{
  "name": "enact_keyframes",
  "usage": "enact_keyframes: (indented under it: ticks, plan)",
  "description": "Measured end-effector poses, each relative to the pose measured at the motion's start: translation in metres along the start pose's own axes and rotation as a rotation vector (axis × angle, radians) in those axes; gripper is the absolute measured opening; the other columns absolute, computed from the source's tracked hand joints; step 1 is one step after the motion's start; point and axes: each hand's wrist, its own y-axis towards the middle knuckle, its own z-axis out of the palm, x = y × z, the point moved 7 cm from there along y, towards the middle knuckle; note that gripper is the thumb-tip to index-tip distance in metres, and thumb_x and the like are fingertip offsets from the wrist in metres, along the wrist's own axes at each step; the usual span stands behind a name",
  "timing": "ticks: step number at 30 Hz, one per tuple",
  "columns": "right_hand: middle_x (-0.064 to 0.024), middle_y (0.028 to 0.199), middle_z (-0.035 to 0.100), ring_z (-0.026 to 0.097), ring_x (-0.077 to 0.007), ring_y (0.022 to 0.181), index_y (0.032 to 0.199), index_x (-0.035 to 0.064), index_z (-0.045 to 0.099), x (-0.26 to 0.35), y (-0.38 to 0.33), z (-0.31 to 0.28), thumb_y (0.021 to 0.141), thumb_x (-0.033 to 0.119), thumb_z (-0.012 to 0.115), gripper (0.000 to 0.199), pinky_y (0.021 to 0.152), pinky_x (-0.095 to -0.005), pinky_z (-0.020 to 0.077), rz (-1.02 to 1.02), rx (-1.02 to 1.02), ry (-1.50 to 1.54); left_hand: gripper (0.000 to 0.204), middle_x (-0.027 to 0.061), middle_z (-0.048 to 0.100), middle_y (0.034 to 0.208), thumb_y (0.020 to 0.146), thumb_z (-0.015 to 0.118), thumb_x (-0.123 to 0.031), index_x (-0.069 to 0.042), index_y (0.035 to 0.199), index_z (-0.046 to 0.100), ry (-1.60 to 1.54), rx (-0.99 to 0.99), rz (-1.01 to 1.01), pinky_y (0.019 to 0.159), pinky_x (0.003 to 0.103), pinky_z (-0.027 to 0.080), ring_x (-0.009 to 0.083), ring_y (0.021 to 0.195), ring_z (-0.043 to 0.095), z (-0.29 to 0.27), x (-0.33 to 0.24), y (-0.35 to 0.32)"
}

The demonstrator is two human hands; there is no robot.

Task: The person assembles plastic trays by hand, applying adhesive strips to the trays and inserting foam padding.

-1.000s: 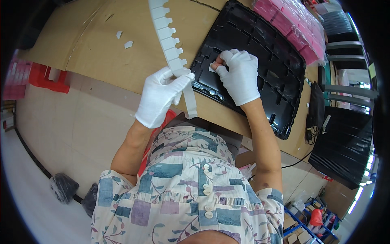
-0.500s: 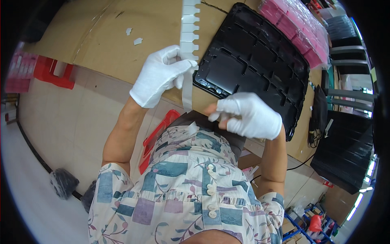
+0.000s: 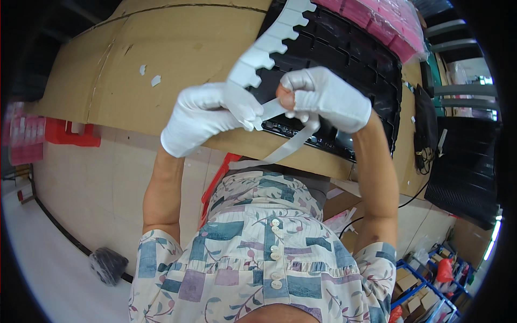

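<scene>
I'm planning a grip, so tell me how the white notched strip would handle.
The white notched strip likely flexes, since it curves away from the left hand. It seems light for its size, looking thin and sheet-like.

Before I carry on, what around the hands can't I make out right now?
In the head view:
Notched white strip: far end cut off by the upper edge; the left hand covers the part it grips.
Pale ribbon: the right hand hides where its two visible lengths meet, if they do.
Black tray: far end cut off by the upper edge; the right hand covers part.
White scraps: too small to identify.
</scene>
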Motion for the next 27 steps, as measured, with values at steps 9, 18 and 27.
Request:
enact_keyframes:
  ticks: [9, 18, 27]
  plan:
    - [-0.0133, 0.084, 0.071, 0.069, -0.0344, 0.079, 0.086, 0.0073, 0.074, 0.029, 0.046, -0.025, 0.079, 0.022, 0.067, 0.018, 0.074, -0.0400, 0.0557, -0.150, -0.226, -1.224, 0.016, -0.0015, 0.074, 0.091, 0.074, 0.075, -0.001, -0.010, 0.087, 0.076, 0.976, -0.097, 0.164, 0.069, 0.029, 0.046, 0.0167, 0.071, 0.055, 0.020, 0.013, 0.015]
    - [-0.0127, 0.085, 0.072, 0.071, -0.0327, 0.084, 0.090, 0.0072, 0.073, 0.027, 0.049, -0.017, 0.078, 0.027, 0.076, 0.023, 0.073, -0.0409, 0.0563, -0.074, -0.284, -1.313, 0.010, 0.0009, 0.073, 0.087, 0.077, 0.076, -0.011, -0.014, 0.086, 0.078, 1.227, -0.040, 0.124, 0.069, 0.032, 0.042, 0.0218, 0.067, 0.049, 0.023, 0.017, 0.018]
    - [-0.0144, 0.088, 0.072, 0.071, -0.0323, 0.087, 0.095, 0.0069, 0.071, 0.019, 0.049, -0.020, 0.079, 0.026, 0.075, 0.026, 0.073, -0.0417, 0.0562, 0.012, -0.248, -1.169, 0.020, 0.0060, 0.062, 0.073, 0.076, 0.079, -0.023, -0.006, 0.070, 0.070, 1.228, -0.030, 0.178, 0.068, 0.039, 0.040, 0.0268, 0.072, 0.054, 0.018, 0.020, 0.018]
